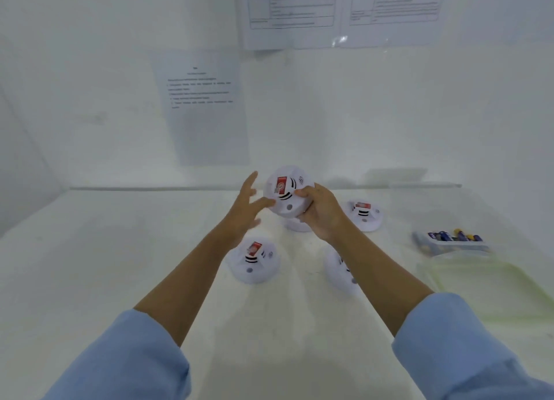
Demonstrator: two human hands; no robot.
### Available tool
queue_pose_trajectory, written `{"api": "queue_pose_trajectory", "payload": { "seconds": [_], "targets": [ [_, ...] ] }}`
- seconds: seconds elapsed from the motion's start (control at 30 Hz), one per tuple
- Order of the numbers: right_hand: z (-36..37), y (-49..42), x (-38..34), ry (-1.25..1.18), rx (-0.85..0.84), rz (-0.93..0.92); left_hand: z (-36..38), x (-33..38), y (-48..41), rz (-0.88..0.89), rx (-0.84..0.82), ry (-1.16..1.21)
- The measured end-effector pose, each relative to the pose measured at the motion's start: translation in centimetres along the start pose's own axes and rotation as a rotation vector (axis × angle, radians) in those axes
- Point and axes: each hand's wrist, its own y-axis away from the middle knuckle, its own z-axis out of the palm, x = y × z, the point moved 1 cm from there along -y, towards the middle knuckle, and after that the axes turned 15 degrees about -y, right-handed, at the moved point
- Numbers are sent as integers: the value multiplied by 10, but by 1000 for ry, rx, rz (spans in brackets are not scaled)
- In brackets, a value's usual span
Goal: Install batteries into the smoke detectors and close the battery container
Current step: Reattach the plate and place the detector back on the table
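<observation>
Now, your left hand point(244, 210) is open, its fingers spread and blurred, just beside the raised smoke detector point(284, 195); whether it touches is unclear. Below that hand, a near detector point(253, 258) lies on the white table point(90, 264), red label up. The raised smoke detector is held above the table, face tilted toward you, and your right hand point(320, 213) grips its right edge with curled fingers. A hidden detector point(295, 227) peeks out beneath it, a forearm detector point(337, 269) lies partly behind your right arm, and a far detector point(364, 215) rests just right of your hand. Far right, the battery container point(452, 245) holds blue and yellow batteries point(449, 236).
</observation>
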Motion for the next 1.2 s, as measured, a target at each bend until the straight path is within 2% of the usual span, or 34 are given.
{"api": "queue_pose_trajectory", "payload": {
  "seconds": [0.03,0.1,0.27,0.47,0.63,0.83,0.97,1.13,1.2],
  "targets": [
    [2,-8,6,-87,-31,40,-6,-7,-1,-75,-65,105],
    [7,-26,19,-107,-34,60,-13,-17,-7,-118,-111,239],
    [21,-54,41,172,82,157,-40,-40,-21,-93,-42,377],
    [29,-72,74,356,6,186,-76,-76,-34,-60,-115,205],
    [36,-88,99,393,108,112,-90,-98,-50,-9,-127,112],
    [40,-103,110,709,152,8,-93,-123,-74,14,-175,49],
    [37,-108,117,681,195,108,-95,-132,-82,10,-175,-3],
    [45,-109,115,746,168,-40,-96,-138,-87,15,-183,-33],
    [39,-109,118,694,182,-4,-94,-138,-87,21,-157,-42]
  ]
}}
